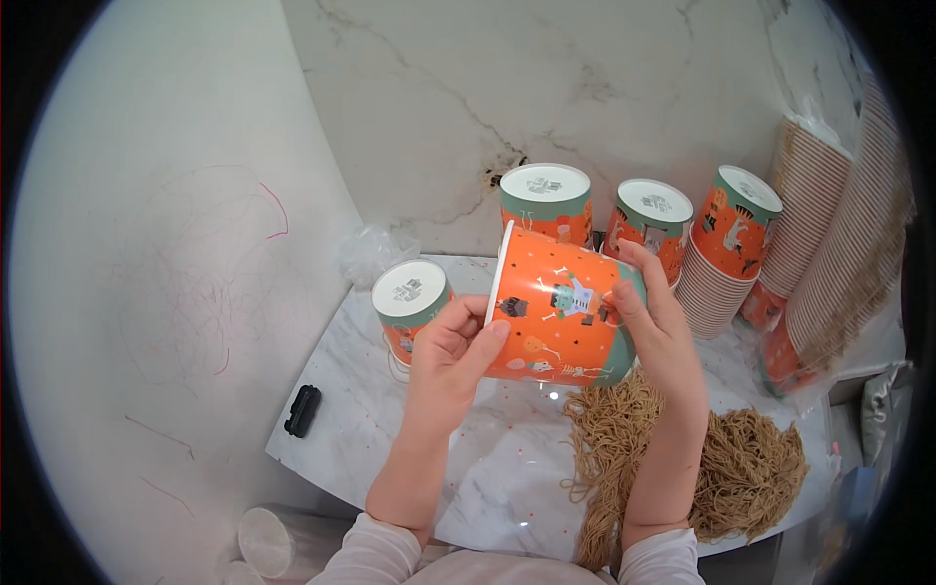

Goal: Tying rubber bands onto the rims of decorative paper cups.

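Two bare hands, the left hand [444, 366] and the right hand [668, 341], hold an orange bucket [546, 331] tipped on its side over a marbled table [487, 458]. Its white rim [500, 278] faces left and its green band [622, 363] right; a cartoon monster, a skeleton, balloons and small stars decorate the side. The left hand pinches the rim, thumb outside; its other fingertips are hidden behind the edge. The right hand clasps the base end, thumb on the printed side, fingers curved round the far part.

Left of the orange bucket, an upturned bucket [411, 290] stands beyond the left hand. Behind it are a middle bucket [545, 185], another printed bucket [653, 203] and, farther right, a nested stack [721, 273], all bottoms up. Bagged stacks [814, 224] lean to its far right. Nearer the person than the orange bucket, tan cord [751, 478] lies heaped under and beside the right forearm. Well to its left sits a small black object [303, 410].
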Demonstrator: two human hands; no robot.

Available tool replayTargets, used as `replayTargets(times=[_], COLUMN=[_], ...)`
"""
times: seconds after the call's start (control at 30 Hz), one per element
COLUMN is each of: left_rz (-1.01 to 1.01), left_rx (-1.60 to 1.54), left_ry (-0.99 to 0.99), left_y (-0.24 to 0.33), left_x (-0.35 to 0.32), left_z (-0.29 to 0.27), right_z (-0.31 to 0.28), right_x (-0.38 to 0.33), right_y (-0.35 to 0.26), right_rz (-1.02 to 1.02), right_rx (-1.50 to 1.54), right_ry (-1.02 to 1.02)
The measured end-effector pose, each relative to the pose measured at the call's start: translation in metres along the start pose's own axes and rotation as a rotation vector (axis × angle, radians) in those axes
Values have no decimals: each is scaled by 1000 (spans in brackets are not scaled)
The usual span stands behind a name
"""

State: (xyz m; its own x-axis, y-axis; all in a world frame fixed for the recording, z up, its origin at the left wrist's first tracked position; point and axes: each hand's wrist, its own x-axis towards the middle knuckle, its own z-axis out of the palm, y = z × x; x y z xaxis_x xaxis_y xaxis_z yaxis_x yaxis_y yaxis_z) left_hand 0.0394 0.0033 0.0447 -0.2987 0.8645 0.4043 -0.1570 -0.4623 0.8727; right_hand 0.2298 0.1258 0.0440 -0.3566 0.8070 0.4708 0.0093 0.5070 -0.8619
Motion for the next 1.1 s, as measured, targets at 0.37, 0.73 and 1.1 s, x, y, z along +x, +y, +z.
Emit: replayTargets(times=[0.37, 0.73, 1.1], left_rz=[10, -17, 138], left_rx=[-49, -131, -72], left_ry=[-117, 75, -284], left_y=[0, 1, -10], left_x=[-4, -2, -8], left_z=[-13, -19, -33], right_z=[-8, -5, -8], right_x=[3, -2, 2], right_y=[4, -7, -2], right_rz=[-48, -274, -73], right_rx=[295, 100, 442], right_ry=[-285, -260, -258])
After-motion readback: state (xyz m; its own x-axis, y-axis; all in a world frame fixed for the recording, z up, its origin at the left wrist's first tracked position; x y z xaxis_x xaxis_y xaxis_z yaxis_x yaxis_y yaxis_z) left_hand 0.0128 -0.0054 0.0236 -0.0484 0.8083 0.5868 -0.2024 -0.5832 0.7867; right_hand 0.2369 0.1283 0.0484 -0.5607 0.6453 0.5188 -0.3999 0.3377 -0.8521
